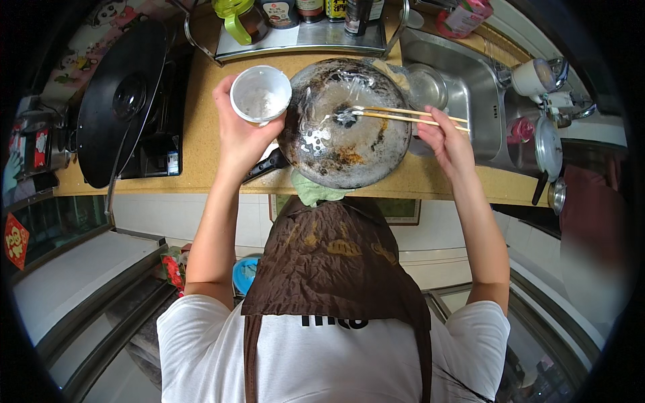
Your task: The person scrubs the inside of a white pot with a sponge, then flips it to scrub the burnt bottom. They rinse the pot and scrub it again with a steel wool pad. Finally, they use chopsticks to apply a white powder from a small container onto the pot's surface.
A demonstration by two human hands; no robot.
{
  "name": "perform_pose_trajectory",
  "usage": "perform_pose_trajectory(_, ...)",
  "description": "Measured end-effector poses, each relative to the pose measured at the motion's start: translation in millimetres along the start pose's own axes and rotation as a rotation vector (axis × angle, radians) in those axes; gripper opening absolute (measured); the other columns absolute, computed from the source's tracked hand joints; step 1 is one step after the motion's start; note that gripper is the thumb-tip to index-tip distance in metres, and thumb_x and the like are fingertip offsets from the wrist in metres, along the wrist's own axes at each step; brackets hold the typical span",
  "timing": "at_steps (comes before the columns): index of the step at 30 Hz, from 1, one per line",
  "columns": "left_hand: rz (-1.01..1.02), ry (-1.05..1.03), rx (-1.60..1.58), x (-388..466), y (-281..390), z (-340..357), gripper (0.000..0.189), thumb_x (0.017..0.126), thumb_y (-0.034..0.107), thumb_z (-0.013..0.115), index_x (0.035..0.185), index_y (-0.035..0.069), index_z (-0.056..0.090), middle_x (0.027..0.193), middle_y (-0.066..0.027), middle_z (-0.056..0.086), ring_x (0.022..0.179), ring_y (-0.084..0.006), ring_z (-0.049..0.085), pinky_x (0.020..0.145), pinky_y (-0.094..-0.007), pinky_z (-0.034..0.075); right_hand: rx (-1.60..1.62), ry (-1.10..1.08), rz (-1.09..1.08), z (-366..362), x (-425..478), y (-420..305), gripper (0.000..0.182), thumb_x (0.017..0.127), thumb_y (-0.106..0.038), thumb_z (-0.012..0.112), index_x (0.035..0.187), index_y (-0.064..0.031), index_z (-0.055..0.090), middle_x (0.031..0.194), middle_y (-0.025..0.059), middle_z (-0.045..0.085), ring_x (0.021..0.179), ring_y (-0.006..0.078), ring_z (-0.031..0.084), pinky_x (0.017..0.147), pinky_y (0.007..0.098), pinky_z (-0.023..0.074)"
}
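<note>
My left hand (247,126) grips a white plastic tub (260,95) from below and the side, its open mouth facing me. White residue coats the inside. A round, domed piece of metal cookware (368,146), scorched black and rusty brown, lies on the counter between my hands. Wet white smears (316,140) glisten on its left and upper parts. In my right hand (443,133) is a pair of wooden chopsticks (413,117); their tips carry white paste and reach the cookware's dark middle. Under its near edge lies a pale green cloth (317,189).
A black handle (267,165) protrudes at the cookware's lower left. Leftward, a large black wok (108,116) stands over the hob. Bottles and a green-lidded jug (237,20) fill a metal rack (302,40) behind. At right is a steel sink (478,116) holding a round clear dish (428,85).
</note>
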State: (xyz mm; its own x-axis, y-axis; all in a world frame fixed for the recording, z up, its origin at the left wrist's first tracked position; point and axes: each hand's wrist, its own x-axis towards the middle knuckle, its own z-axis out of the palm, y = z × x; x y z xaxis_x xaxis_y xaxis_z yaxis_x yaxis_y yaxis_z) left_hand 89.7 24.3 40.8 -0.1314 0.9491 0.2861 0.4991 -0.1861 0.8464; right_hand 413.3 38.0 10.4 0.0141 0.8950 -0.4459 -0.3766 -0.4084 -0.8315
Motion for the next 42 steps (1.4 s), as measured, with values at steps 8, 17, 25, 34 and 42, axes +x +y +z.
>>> perform_pose_trajectory(8,0.016,0.0,-0.006,0,0,1,0.074,0.061,0.009,0.074,0.117,0.002,0.026,0.109,-0.0094,0.04,0.103,-0.0174,0.046,0.088,-0.0293,0.039,0.215,-0.038,-0.131,-41,8,-9,0.026,0.087,-0.012,0.051,0.105,0.0069,0.051,0.09,0.0167,0.061,0.081,0.0224,0.063,0.073,0.0295,0.054)
perform_pose_trajectory(17,0.118,-0.054,-0.013,5,10,8,0.074,0.06,0.009,0.075,0.116,0.002,0.026,0.112,-0.01,0.041,0.107,-0.0183,0.045,0.092,-0.031,0.036,0.218,-0.061,-0.252,-54,-4,-10,0.025,0.087,-0.009,0.049,0.105,0.0079,0.05,0.091,0.0183,0.061,0.08,0.0242,0.063,0.071,0.0319,0.0548)
perform_pose_trajectory(25,0.348,-0.156,-0.011,7,8,27,0.076,0.058,0.009,0.075,0.115,0.005,0.026,0.114,-0.0123,0.041,0.109,-0.0243,0.044,0.096,-0.0402,0.031,-0.438,-0.346,-0.695,73,-62,-51,0.02,0.082,-0.01,0.056,0.097,0.0033,0.058,0.085,0.0139,0.064,0.072,0.0194,0.064,0.064,0.0265,0.0521)
perform_pose_trajectory(34,0.513,-0.048,-0.038,6,11,28,0.075,0.057,0.017,0.079,0.111,0.009,0.028,0.104,-0.0085,0.049,0.1,-0.0243,0.051,0.1,-0.0538,0.016,-1.09,-0.497,-1.351,116,-69,-45,0.016,0.068,-0.005,0.069,0.082,-0.002,0.062,0.079,0.0089,0.063,0.066,0.0214,0.063,0.054,0.0277,0.0507)
perform_pose_trajectory(42,0.603,0.019,-0.028,9,10,26,0.078,0.058,0.021,0.08,0.111,0.011,0.024,0.106,-0.0088,0.047,0.101,-0.0247,0.049,0.099,-0.0551,0.015,-1.05,-0.49,-1.341,125,-65,-28,0.01,0.071,-0.006,0.066,0.074,-0.0023,0.057,0.071,0.0075,0.059,0.058,0.0202,0.059,0.048,0.0289,0.0467)
